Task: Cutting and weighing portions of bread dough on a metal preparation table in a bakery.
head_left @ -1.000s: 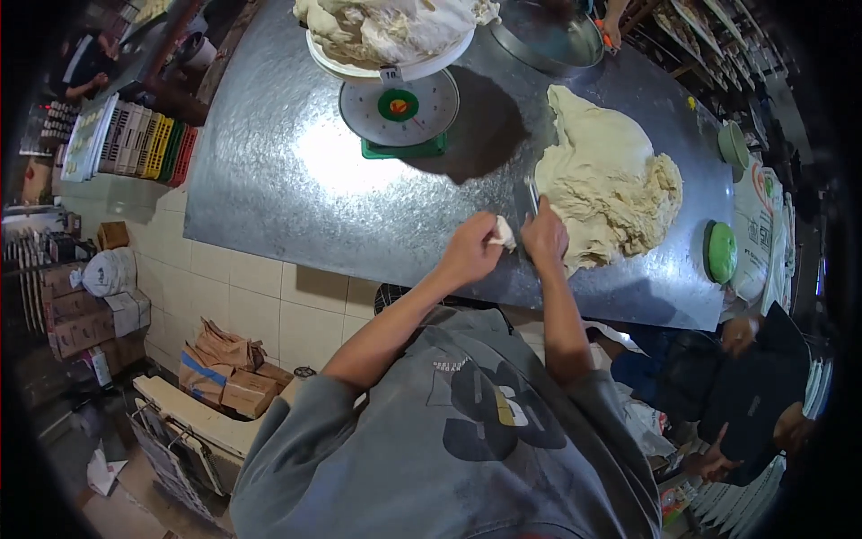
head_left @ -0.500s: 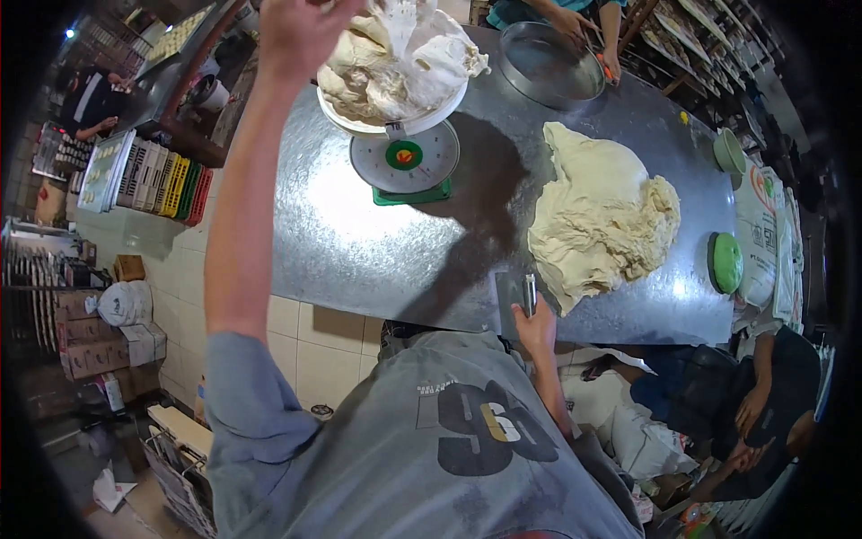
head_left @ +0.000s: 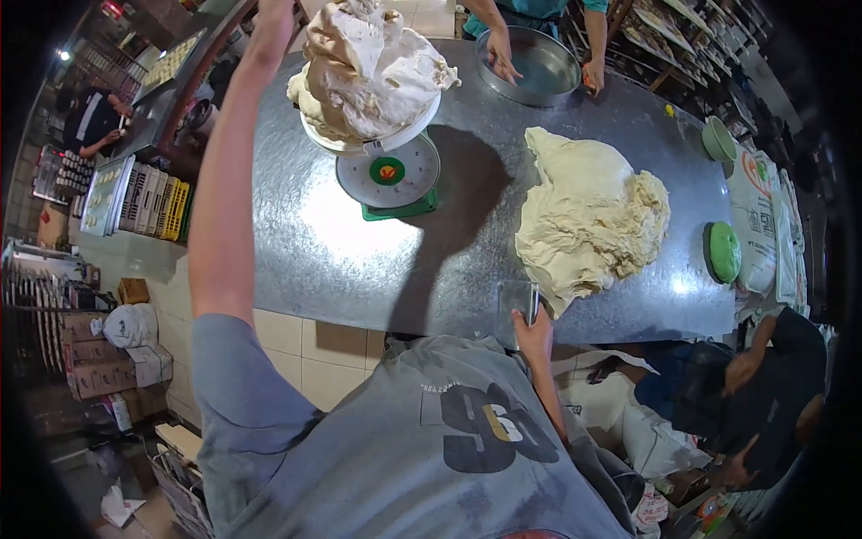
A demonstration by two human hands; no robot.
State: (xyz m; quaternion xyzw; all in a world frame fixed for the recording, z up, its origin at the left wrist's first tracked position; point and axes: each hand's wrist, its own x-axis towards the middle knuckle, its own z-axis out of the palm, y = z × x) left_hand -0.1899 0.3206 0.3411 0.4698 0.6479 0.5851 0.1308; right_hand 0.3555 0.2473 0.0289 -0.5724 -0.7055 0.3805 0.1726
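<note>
My left arm stretches up along the left side of the steel table (head_left: pixel 341 260). My left hand (head_left: pixel 274 11) reaches the top edge of the picture beside the tall heap of dough pieces (head_left: pixel 368 63) on the dial scale (head_left: pixel 388 171); its fingers are cut off. My right hand (head_left: pixel 536 334) rests at the table's front edge, gripping a flat metal dough scraper (head_left: pixel 517 301). Just beyond the scraper lies a large slab of pale dough (head_left: pixel 588 216).
Another person's hands hold a round metal pan (head_left: pixel 530 65) at the far edge. A green bowl (head_left: pixel 720 139), a green lid (head_left: pixel 725 251) and a white sack (head_left: pixel 761 225) sit at the right. A person crouches at the lower right (head_left: pixel 736 395). Crates (head_left: pixel 153 198) stand at the left.
My left arm has swung from the table's front edge up to the heap on the scale. My right hand stays at the front edge with the scraper.
</note>
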